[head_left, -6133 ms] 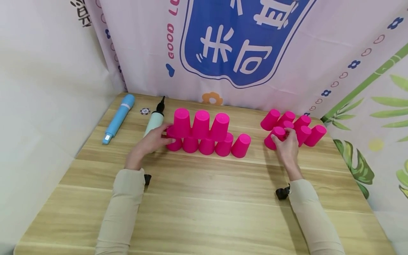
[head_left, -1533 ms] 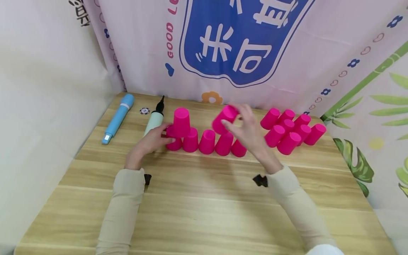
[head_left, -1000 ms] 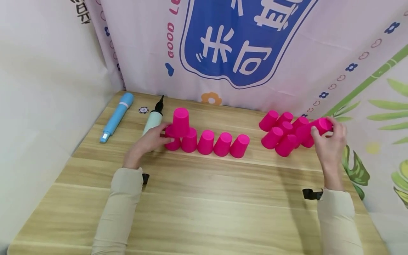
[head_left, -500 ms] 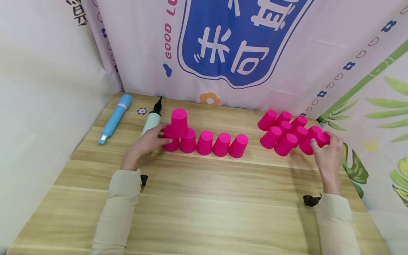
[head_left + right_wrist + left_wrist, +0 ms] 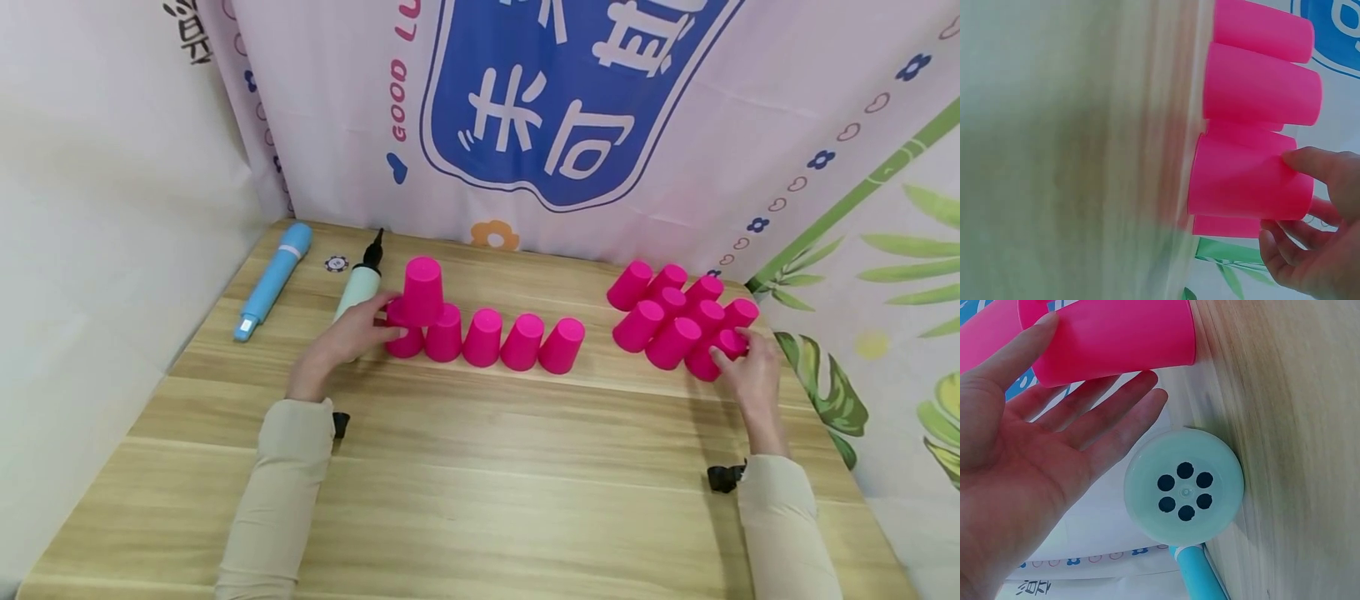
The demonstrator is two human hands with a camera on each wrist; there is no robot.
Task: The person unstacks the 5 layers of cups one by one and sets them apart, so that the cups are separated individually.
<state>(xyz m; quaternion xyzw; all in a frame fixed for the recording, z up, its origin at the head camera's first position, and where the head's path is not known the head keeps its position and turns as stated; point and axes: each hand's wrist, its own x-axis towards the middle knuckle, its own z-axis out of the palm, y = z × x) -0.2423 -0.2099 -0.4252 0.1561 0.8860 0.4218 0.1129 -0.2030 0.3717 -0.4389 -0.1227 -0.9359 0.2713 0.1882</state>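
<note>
Several pink cups stand upside down on the wooden table. My left hand [image 5: 358,332] steadies the leftmost cup [image 5: 1116,340] of a row, thumb on one side and fingers reaching behind it. Another cup [image 5: 423,292] rests on top at that end, bridging the first two cups; the other cups of the row, such as the far right one [image 5: 562,346], carry nothing. At the right, my right hand [image 5: 753,375] grips a cup [image 5: 1250,178] near its closed end, thumb on one side, fingers on the other. That cup is at the front right corner of a tight group [image 5: 673,342].
A pale green hand pump [image 5: 358,287] with a black nozzle lies behind my left hand. Beyond it are a poker chip [image 5: 337,263] and a blue stick-like device [image 5: 273,282]. A printed curtain [image 5: 360,167] hangs at the table's back edge.
Two upper-tier cups have left the row, one carried rightward by my right hand. That hand has since brought its cup down to the group's front right corner. My left hand stays in place.
</note>
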